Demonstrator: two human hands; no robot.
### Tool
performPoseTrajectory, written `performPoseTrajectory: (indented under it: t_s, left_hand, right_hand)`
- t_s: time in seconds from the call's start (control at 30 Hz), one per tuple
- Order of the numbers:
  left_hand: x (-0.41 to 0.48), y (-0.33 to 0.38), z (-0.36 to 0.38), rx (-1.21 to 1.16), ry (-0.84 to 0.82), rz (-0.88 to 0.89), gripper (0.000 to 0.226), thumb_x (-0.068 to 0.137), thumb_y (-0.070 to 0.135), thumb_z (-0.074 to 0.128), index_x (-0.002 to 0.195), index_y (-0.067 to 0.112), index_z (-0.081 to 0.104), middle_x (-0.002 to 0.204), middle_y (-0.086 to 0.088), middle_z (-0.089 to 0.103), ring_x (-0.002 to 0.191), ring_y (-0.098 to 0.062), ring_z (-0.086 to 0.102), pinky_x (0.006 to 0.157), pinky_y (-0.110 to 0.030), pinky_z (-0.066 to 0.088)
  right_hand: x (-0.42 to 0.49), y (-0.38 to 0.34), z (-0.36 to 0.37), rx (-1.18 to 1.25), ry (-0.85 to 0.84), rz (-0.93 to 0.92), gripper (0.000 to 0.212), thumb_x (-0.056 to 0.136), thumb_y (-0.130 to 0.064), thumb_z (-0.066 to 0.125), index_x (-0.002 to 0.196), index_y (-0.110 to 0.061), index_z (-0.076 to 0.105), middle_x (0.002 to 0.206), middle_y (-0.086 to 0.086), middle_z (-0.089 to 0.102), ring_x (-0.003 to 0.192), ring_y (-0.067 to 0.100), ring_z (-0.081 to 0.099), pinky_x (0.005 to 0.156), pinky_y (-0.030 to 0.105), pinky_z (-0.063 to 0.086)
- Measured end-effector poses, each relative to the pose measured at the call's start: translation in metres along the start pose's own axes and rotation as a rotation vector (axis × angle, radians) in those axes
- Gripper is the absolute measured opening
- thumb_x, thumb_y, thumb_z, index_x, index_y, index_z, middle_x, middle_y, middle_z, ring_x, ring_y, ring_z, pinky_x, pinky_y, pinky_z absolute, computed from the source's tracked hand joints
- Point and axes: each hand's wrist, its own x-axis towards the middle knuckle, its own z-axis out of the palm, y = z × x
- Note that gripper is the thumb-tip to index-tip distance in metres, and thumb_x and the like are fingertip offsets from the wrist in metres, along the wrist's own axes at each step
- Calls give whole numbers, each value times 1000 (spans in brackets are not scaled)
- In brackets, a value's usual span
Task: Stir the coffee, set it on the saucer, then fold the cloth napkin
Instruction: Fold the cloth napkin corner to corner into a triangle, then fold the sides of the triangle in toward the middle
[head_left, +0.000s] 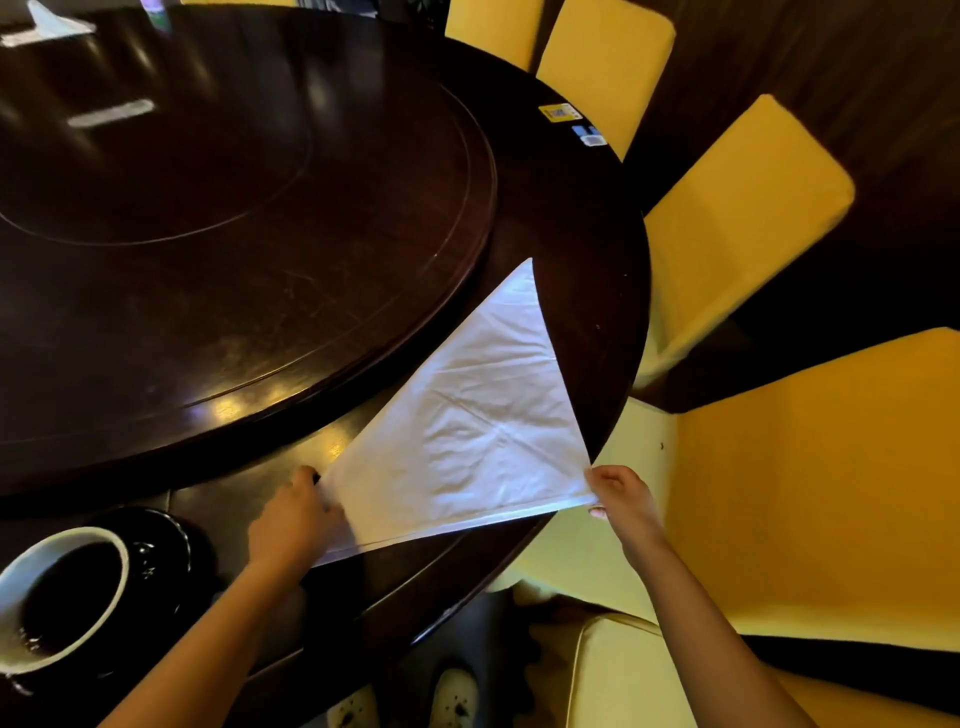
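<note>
The white cloth napkin (467, 415) lies on the dark round table (597, 291) folded into a triangle, its far tip pointing away from me. My left hand (291, 519) grips its near left corner, my right hand (623, 499) pinches the near right corner at the table's edge. The folded long edge runs between both hands. At the lower left the white-rimmed cup of dark coffee (57, 597) stands on a black saucer (166, 535). No spoon shows.
A raised dark turntable (234, 218) fills the table's middle. Yellow chairs (743, 218) ring the right side, one close by my right arm. Small cards (561, 111) lie at the far rim. My shoes show below.
</note>
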Motion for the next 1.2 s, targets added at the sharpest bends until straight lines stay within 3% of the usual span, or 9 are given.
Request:
performPoseTrajectory:
  t_s: [0.13, 0.2, 0.37, 0.57, 0.67, 0.83, 0.97, 1.1, 1.2]
  left_hand:
    - [8, -4, -23, 40, -142, 18, 38, 87, 24, 57, 120, 9, 45, 111, -15, 61, 87, -25, 55, 78, -35, 45]
    - [6, -2, -38, -112, -192, 101, 36, 87, 19, 60, 119, 13, 46, 109, -14, 61, 92, -27, 58, 78, -34, 45]
    - [0, 30, -77, -801, -452, 134, 13, 90, 7, 53, 97, 14, 61, 94, -20, 66, 76, -29, 66, 65, -33, 54]
    - [14, 102, -79, -938, -519, 206, 27, 96, 7, 40, 91, 13, 67, 93, -6, 65, 79, -17, 62, 56, -20, 53]
    - [10, 142, -73, -854, -546, 310, 29, 97, 3, 38, 96, 8, 66, 97, -6, 63, 83, -19, 60, 59, -20, 55]
    - [-9, 199, -28, -482, -565, 468, 28, 94, 3, 39, 96, 7, 67, 87, -4, 61, 69, -14, 60, 62, -21, 54]
    - [-23, 228, 23, -225, -679, 459, 18, 92, 8, 42, 93, 6, 60, 82, -11, 63, 59, -13, 56, 57, -22, 49]
    - [-23, 235, 61, -5, -683, 467, 19, 91, 7, 43, 93, 1, 61, 88, -15, 64, 69, -25, 63, 60, -24, 48]
    - [-24, 234, 71, 128, -618, 546, 26, 90, 5, 42, 100, -6, 64, 102, -20, 68, 82, -31, 66, 59, -25, 46]
  right_hand:
    - [0, 1, -1, 10, 7, -55, 13, 87, -13, 62, 96, -8, 54, 82, 2, 59, 76, 15, 56, 54, 14, 52]
    - [-2, 3, -3, -31, 0, -125, 12, 87, -12, 61, 94, -11, 52, 82, 5, 60, 76, 16, 57, 55, 15, 52]
    - [-6, 14, -11, -78, -115, -229, 8, 90, -13, 57, 87, -19, 59, 87, -3, 61, 70, 11, 60, 62, 16, 53]
    - [-9, 27, -20, -171, -199, -277, 31, 89, 1, 54, 98, -28, 61, 101, -18, 65, 84, -1, 59, 75, 6, 45]
    - [-9, 29, -19, -130, -183, -258, 33, 86, 1, 58, 95, -30, 63, 101, -13, 66, 78, -6, 56, 74, 5, 44]
    - [-12, 27, -18, -39, -172, -254, 27, 87, -2, 59, 96, -26, 65, 105, -9, 67, 76, -4, 58, 77, 12, 47]
    - [-16, 22, -20, 55, -184, -225, 34, 89, 4, 52, 93, -28, 63, 95, -9, 66, 74, -3, 60, 74, 17, 48]
    - [-18, 23, -24, 49, -249, -236, 41, 86, 9, 49, 99, -29, 60, 106, 0, 65, 93, 12, 59, 82, 19, 48]
    - [-19, 22, -24, 69, -243, -195, 28, 85, -16, 41, 105, -22, 60, 109, 5, 63, 94, 19, 60, 78, 28, 51]
